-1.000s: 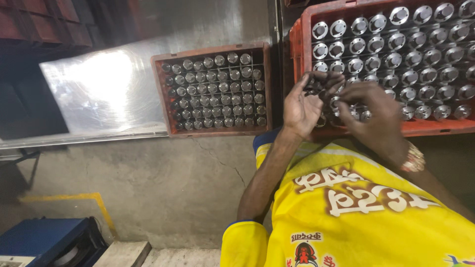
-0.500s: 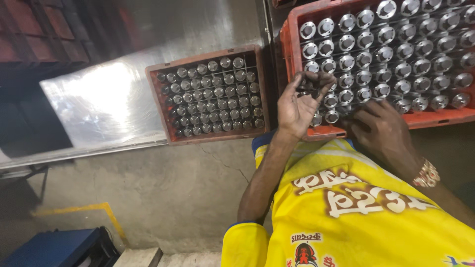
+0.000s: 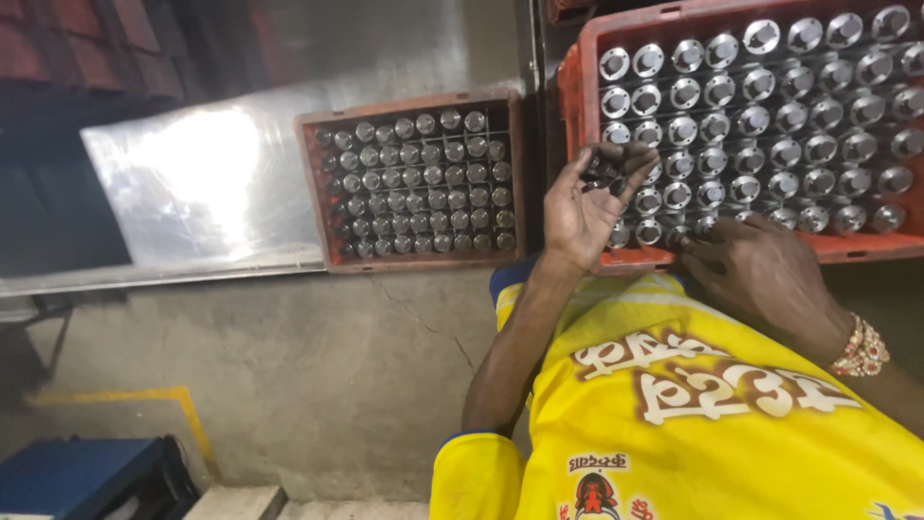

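Note:
My left hand [image 3: 585,210] is cupped palm-up over the near left corner of an orange crate [image 3: 643,260], shut on several small dark metal pieces [image 3: 604,171]. The crate holds rows of shiny upright metal cylinders [image 3: 770,106]. My right hand [image 3: 760,272], with a beaded bracelet [image 3: 859,349] at the wrist, lies back-up at the crate's near rim, its fingertips among the front row of cylinders. Whether those fingers grip anything is hidden. My yellow shirt [image 3: 693,424] fills the lower right.
A second, darker crate [image 3: 416,262] packed with smaller metal cylinders sits to the left on a shiny metal sheet [image 3: 192,193]. Below lie a cracked concrete floor [image 3: 289,366], a yellow painted line [image 3: 125,395] and a blue box [image 3: 82,477]. Red crates [image 3: 106,39] stand at top left.
My right hand has drawn away from my left hand and dropped to the crate's front row. My left hand keeps the dark pieces and has stayed over the crate's corner.

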Tool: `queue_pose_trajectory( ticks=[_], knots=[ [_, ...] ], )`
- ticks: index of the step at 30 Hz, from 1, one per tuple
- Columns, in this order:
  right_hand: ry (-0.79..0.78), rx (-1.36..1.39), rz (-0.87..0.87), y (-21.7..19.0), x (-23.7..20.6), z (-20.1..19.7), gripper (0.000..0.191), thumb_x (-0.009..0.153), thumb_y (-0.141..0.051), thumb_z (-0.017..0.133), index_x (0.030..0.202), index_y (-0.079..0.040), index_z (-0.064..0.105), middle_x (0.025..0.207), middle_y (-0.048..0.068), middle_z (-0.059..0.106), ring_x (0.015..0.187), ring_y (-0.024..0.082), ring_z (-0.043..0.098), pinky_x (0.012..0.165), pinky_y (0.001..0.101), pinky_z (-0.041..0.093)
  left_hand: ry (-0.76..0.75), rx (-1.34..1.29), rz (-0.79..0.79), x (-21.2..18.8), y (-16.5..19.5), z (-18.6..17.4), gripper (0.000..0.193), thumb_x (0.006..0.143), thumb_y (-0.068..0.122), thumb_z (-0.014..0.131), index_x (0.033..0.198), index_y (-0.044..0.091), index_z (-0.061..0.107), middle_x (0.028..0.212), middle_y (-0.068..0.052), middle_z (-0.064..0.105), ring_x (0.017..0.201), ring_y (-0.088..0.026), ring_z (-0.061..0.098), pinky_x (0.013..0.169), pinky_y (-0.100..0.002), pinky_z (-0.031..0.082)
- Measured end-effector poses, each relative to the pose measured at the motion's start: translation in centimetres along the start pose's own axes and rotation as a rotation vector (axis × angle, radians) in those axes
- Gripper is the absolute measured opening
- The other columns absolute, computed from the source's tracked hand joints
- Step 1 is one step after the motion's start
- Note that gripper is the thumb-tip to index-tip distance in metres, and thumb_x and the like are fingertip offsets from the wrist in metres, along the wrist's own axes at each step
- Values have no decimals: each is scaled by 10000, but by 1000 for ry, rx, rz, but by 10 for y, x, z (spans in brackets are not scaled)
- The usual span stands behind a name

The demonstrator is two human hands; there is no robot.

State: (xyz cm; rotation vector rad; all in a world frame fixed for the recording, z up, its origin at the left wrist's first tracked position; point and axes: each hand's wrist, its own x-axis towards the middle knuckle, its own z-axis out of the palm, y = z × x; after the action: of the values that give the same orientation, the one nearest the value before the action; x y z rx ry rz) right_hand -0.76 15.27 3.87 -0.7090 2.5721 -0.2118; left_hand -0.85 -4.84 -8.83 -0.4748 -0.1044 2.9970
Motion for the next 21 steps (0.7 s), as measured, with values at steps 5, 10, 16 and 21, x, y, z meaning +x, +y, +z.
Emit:
queue_pose_trajectory(
  ticks=[5,10,16,21],
  knots=[
    [45,121,59,4,-2,8,157,892,-234,731,975,-128,810,791,83,639,793,293,645,729,442,535,-4,-13,16,-5,2,-2,330,1172,180,427,1156,-102,599,1266,-364,634,1271,-484,597,1199,-571,430],
    [213,193,-61,13,0,32,130,798,-76,741,922,-35,742,923,115,657,902,321,646,789,430,551,-18,17,23,-10,-5,-4,334,1181,172,436,1108,-112,595,1252,-356,643,1269,-482,599,1208,-573,435],
    [172,211,-93,21,-6,24,135,790,-80,726,916,-37,751,900,101,669,875,304,647,769,420,552,-18,53,37,-12,-11,4,319,1185,168,451,1107,-102,600,1237,-344,650,1259,-473,611,1205,-579,438],
    [136,146,-397,10,1,5,161,818,-186,703,909,-78,782,957,76,732,817,256,671,696,436,542,-24,34,32,2,-15,8,307,1171,167,459,1139,-99,608,1234,-326,655,1253,-458,623,1203,-579,438]
  ],
)
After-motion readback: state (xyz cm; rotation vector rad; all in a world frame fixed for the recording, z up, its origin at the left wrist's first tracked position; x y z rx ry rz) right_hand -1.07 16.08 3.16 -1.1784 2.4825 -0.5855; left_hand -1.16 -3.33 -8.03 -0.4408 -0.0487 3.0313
